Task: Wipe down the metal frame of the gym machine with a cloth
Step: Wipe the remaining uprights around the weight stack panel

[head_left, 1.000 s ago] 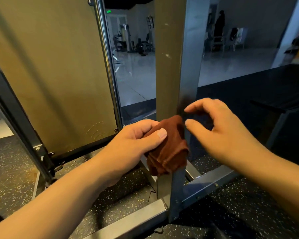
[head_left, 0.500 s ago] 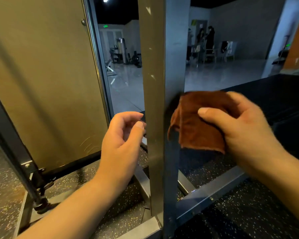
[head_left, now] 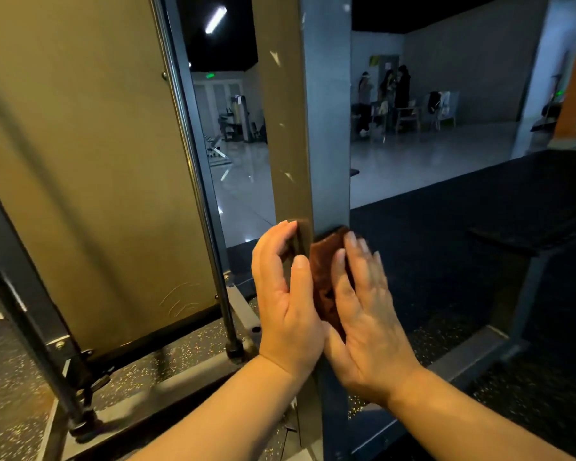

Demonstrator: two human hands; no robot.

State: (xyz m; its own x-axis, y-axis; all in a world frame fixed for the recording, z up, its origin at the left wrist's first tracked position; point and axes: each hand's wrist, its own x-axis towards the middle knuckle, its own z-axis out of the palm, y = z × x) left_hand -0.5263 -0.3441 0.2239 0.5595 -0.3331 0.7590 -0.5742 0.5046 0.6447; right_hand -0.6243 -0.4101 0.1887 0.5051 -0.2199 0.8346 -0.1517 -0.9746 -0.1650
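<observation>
1. Cloth (head_left: 326, 281): brown and folded small. It is lying flat against the right-hand face of the upright (head_left: 328, 134), low on the post, and so is covering the strip being wiped.
2. Upright: a grey square-section post of the machine frame, standing at the centre of the scene. Pale flecks are showing higher up, so that stretch is probably still waiting for the cloth.
3. Right hand (head_left: 369, 314): fingers are straight and spread. It is pressing the cloth onto the metal with a flat palm rather than pinching it, which suits long sliding strokes.
4. Left hand (head_left: 285, 294): it is resting on the opposite, left face, with fingers relaxed and lightly bent and the thumb lying along the near edge. It is holding nothing and is probably steadying the person against the right hand's push.
5. Base rail (head_left: 473, 357): it is running right and far from the foot of the post, and looks like a later surface for the task.
6. Tan panel (head_left: 80, 168): it is standing to the left, apart from the hands.
7. Speckled floor (head_left: 17, 380): it is lying under the frame.
</observation>
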